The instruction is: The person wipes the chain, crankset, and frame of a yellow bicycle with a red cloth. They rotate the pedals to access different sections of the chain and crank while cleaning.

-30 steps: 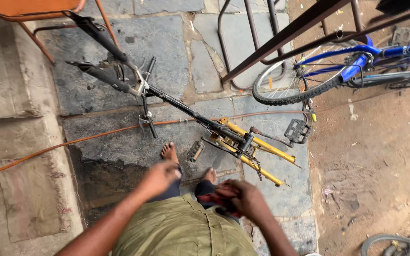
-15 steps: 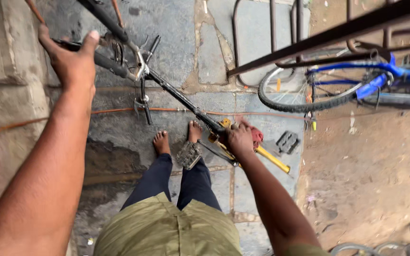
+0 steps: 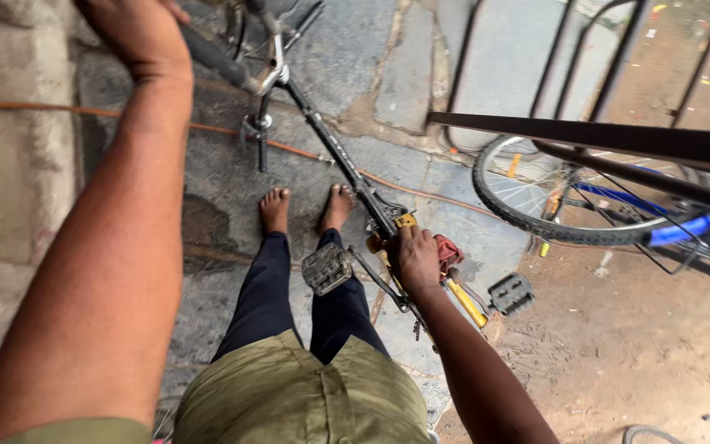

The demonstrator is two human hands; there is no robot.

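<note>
The stone-paved floor [image 3: 355,57] fills the far and left part of the scene, giving way to bare reddish earth [image 3: 618,345] on the right. A black bicycle frame [image 3: 334,152] runs across the paving from far left to near right, held up off the ground just in front of the person's bare feet [image 3: 306,210]. To the right, a blue bicycle [image 3: 684,230] stands with its wheel [image 3: 536,197] near the frame's lower end, partly under dark metal bars [image 3: 601,136]. A thin orange cable [image 3: 223,131] lies across the stones, passing beneath the frame.

The left hand [image 3: 137,33] is at the far left, clenched round the frame's dark upper tube; its fingers are cut off by the top edge. The right hand [image 3: 417,259] is closed on the frame's lower end beside the yellow part [image 3: 462,300], with a red cloth [image 3: 447,251] touching it on the right. One black pedal [image 3: 326,269] hangs just left of that hand, near the person's knees; the other pedal [image 3: 509,293] sits to the right, above the earth.
</note>
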